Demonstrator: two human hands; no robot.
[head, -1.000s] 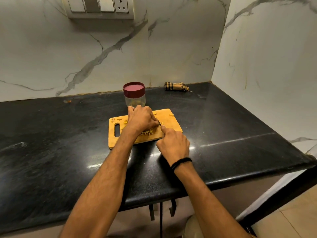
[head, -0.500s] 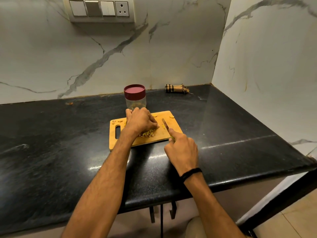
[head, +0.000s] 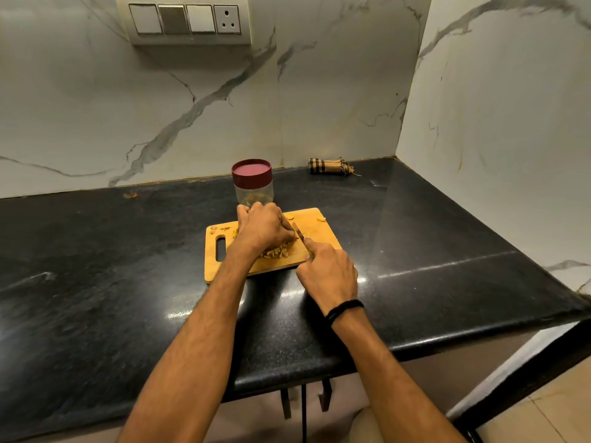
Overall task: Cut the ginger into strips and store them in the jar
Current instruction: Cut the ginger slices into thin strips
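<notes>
A wooden cutting board [head: 315, 220] lies on the black counter. My left hand [head: 263, 227] sits curled over the ginger on the board and hides most of it. Cut yellow ginger strips [head: 277, 251] lie in a small heap just below that hand. My right hand [head: 327, 271] grips a knife [head: 298, 232], forefinger stretched along its back, the blade lying against my left fingers. A clear jar [head: 254, 188] with a dark red lid stands closed just behind the board.
A rolled checked cloth [head: 329, 166] lies at the back by the wall corner. Small ginger scraps [head: 220, 228] sit on the board's left end. The black counter [head: 447, 238] ends in a front edge close to me; marble walls stand behind and to the right.
My right hand drew the knife back from the ginger and to the right, then returned it against my left fingers. My left hand stayed on the ginger.
</notes>
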